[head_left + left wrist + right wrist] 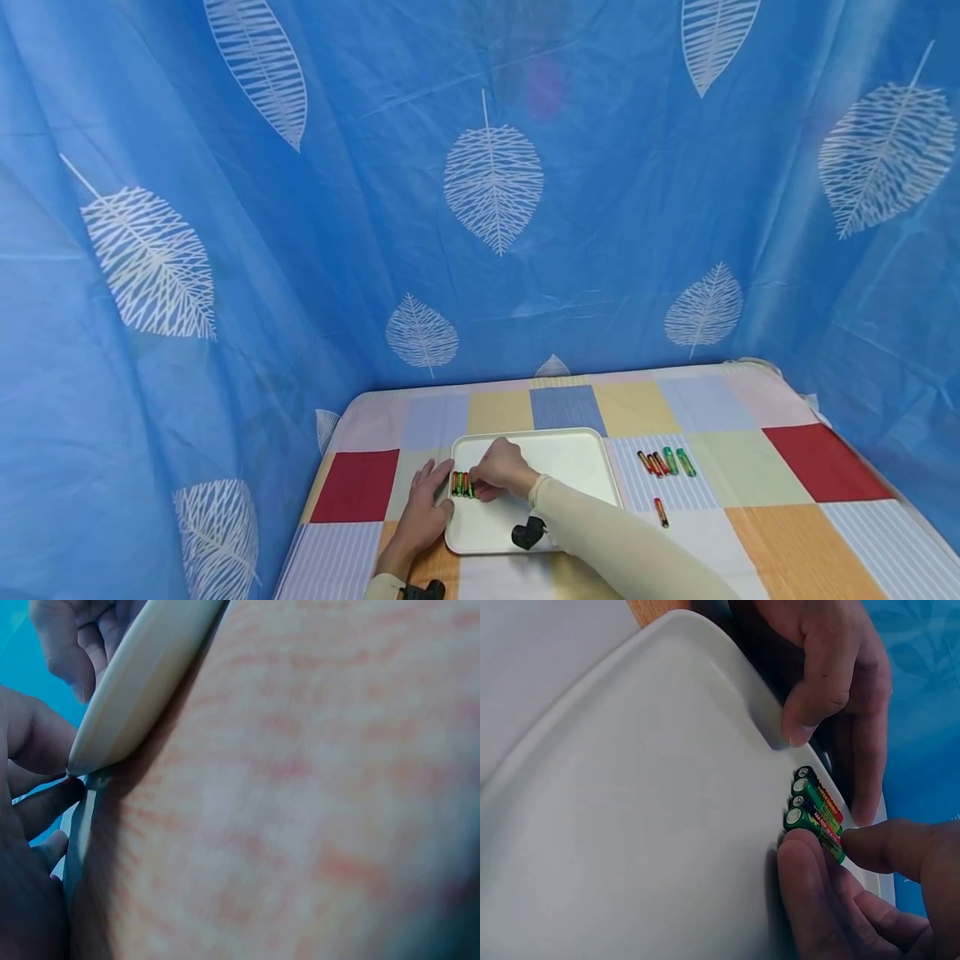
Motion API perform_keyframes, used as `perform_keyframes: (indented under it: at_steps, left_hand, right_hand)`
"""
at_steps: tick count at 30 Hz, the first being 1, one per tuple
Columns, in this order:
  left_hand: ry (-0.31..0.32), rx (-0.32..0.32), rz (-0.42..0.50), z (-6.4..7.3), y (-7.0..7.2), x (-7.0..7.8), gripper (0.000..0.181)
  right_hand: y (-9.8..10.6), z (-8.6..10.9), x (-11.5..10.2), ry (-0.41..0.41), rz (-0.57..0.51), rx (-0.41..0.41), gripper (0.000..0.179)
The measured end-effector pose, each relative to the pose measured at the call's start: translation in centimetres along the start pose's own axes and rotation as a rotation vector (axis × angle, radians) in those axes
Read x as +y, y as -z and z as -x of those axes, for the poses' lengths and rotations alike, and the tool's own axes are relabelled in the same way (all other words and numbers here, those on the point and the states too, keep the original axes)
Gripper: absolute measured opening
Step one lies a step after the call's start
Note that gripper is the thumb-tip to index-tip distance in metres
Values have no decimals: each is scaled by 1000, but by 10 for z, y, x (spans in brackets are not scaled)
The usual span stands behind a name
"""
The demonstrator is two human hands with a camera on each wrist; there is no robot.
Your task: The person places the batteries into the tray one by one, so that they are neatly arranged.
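A white tray [540,521] lies on the table, with a short row of small cylindrical batteries [459,483] side by side along its left edge. My right hand [502,468] reaches into the tray and pinches a green battery [798,820] between thumb and fingers at the near end of that row. The other batteries [807,786] in the right wrist view are green and black-and-red, lying against each other. My left hand [424,515] rests at the tray's left rim, fingers extended outside it and thumb touching the edge. Seen from the left wrist, the tray's rim [142,682] hides the batteries.
Right of the tray lie several red-and-black batteries [654,463] and two green batteries [677,461], with a lone red battery [661,512] nearer the front. A patchwork cloth [720,467] covers the table. Blue leaf-patterned curtains [585,208] surround it at the back and sides.
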State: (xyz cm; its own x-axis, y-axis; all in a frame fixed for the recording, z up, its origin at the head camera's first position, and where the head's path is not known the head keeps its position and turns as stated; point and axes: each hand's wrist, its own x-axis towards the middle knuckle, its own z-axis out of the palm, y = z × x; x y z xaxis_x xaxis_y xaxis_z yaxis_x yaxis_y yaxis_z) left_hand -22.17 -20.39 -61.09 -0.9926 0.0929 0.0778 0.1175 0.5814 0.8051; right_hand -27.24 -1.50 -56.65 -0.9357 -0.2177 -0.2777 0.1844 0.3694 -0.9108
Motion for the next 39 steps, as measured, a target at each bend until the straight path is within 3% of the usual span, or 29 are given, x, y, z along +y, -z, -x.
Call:
perform_keyframes:
  at_steps: [11, 22, 39]
  left_hand:
    - [0, -1, -15, 0, 0, 2, 70]
    - [-23, -2, -4, 0, 0, 0, 70]
    - [-20, -5, 11, 0, 0, -1, 71]
  right_hand:
    - [11, 4, 6, -20, -102, -71, 12]
    - [39, 6, 26, -106, -334, -247, 25]
    - [97, 28, 42, -95, -497, -312, 47]
